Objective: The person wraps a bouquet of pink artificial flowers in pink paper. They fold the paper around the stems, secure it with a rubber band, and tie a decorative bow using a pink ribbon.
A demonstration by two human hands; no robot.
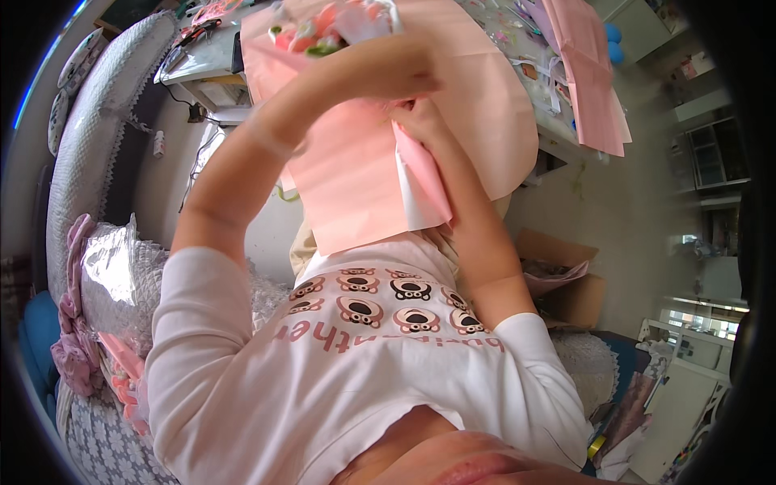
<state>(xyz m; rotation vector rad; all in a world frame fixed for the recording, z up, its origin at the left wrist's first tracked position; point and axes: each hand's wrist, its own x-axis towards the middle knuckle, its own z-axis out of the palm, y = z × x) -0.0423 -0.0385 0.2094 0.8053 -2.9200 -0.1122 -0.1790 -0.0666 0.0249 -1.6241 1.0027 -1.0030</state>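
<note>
My left arm reaches across a bouquet of pink and white flowers with green leaves (321,30) near the top of the view. At its end my left hand (424,70) is blurred, just above my right hand; its fingers are not clear. My right hand (418,121) pinches gathered pink wrapping paper (357,176) below the bouquet. A folded edge of the paper, pink on one face and white on the other (424,182), hangs beside my right forearm. Larger pink sheets (491,121) spread under and around the bouquet, their lower edge reaching my shirt.
Beyond the sheets, a cluttered white table (539,91) holds ribbons and small items. More folded pink paper (591,79) overhangs its right side. Pliers-like tools (203,30) lie at the upper left. An open cardboard box (576,297) stands at the right; a quilted sofa (91,121) is at the left.
</note>
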